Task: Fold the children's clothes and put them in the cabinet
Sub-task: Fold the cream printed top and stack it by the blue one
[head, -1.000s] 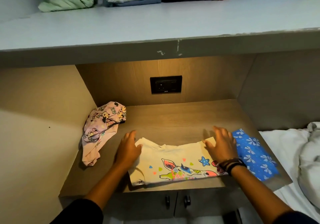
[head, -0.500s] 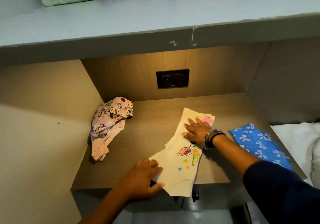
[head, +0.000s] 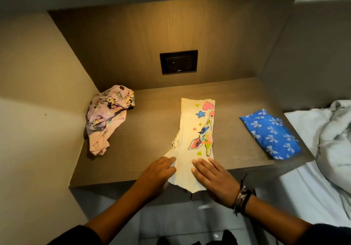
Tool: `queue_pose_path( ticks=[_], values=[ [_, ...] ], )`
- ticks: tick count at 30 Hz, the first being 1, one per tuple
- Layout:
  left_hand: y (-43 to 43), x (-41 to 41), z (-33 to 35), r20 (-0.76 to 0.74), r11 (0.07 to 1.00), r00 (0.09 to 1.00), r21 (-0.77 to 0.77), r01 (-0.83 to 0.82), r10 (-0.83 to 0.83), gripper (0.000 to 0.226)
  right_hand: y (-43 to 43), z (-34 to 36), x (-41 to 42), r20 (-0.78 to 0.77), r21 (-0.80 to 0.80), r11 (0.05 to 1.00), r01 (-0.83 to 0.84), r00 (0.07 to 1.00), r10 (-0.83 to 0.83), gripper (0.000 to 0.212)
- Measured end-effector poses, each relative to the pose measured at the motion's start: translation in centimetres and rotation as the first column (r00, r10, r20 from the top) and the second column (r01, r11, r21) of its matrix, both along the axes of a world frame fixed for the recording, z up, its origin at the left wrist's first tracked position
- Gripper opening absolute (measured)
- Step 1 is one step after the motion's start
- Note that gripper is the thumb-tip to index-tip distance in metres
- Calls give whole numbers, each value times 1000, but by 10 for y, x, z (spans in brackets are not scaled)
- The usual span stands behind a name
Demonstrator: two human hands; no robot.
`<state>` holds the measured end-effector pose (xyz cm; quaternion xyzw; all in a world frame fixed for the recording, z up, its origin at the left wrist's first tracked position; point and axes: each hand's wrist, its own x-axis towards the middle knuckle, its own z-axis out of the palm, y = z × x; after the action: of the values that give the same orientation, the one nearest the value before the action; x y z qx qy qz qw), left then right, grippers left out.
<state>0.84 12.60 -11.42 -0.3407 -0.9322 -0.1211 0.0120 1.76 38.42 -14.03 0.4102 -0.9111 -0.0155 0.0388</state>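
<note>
I've got the cream shirt (head: 196, 140) lying lengthwise on the wooden worktop (head: 152, 130), already narrowed to a long strip, print side up, its near end hanging a bit over the front edge. My left hand (head: 158, 172) is flat w/ fingers spread, fingertips resting on the shirt's near-left edge; my right hand (head: 210, 177) is flat, palm down, pressing the near end. Neither hand is gripping anything, just smoothing.

Handling, as I judge it: thin, light knit, v. soft, no stiffness, so it'll flop and drag if lifted by one corner. The printed area prob. creases a little stiffer than the plain cloth. Best hold would be pinching both near corners, then carrying that end up to the far end to halve it. The left edge looks bunched approx. mid-length, where a sleeve seems tucked under; worth flattening first or the fold goes lumpy.

Other clothes: a pink printed garment (head: 108, 119) crumpled in the back-left corner, not folded; a blue bow-print piece (head: 270, 132) folded flat at the right, well apart from the shirt.

Can't see: the underside layers of the shirt, what's under the worktop's front edge, or the cabinet interior. Bedding (head: 322, 130) is cut off at the right. Dark item at bottom centre is unreadable.
</note>
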Motion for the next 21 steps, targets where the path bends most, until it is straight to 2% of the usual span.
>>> queue_pose_path(
  ticks=[1, 3, 5, 7, 8, 9, 11, 12, 13, 15, 18, 20, 21],
  values=[
    [0, -1, 2, 0, 999, 1000, -22, 30, -30, 39, -2, 0, 0, -39, -61, 998, -7, 999, 5, 54],
    [-2, -2, 8, -16, 997, 997, -39, 71, -72, 29, -1, 4, -5, -35, -187, 982, -36, 999, 30, 49],
    [-5, -2, 17, -2, 992, 993, -24, 122, -122, 16, 4, 11, -7, 107, -347, 937, 25, 994, 13, 54],
    [-8, -2, 26, 35, 986, 986, 3, 165, -165, 10, 11, 21, -7, 252, -484, 858, 170, 966, -49, 49],
    [-9, -1, 31, 94, 986, 982, 43, 159, -163, 16, 15, 27, -7, 338, -537, 800, 266, 937, -85, 41],
    [-9, -1, 37, 214, 987, 967, 110, 115, -136, 24, 17, 31, -7, 425, -584, 731, 353, 900, -95, 33],
    [-7, -5, 53, 534, 965, 843, 248, -81, -67, 29, 21, 39, -14, 570, -633, 592, 499, 818, -79, 21],
    [-5, -10, 59, 638, 937, 769, 296, -186, -49, 22, 21, 44, -19, 631, -623, 540, 566, 772, -81, 14],
    [-3, -18, 63, 705, 901, 708, 327, -285, -32, 14, 21, 48, -26, 682, -599, 506, 621, 727, -85, 8],
    [1, -36, 65, 817, 797, 576, 363, -482, -23, 13, 19, 51, -40, 754, -533, 456, 713, 645, -126, 19],
    [10, -67, 59, 905, 578, 425, 359, -733, -24, 12, 13, 47, -63, 836, -447, 320, 835, 518, -183, 22],
    [18, -81, 53, 933, 368, 308, 356, -859, -184, 11, 11, 40, -76, 867, -413, 223, 883, 456, -201, 24],
    [21, -86, 50, 926, 291, 271, 343, -893, -263, 18, 10, 36, -81, 872, -400, 189, 897, 436, -221, 27]
  ],
)
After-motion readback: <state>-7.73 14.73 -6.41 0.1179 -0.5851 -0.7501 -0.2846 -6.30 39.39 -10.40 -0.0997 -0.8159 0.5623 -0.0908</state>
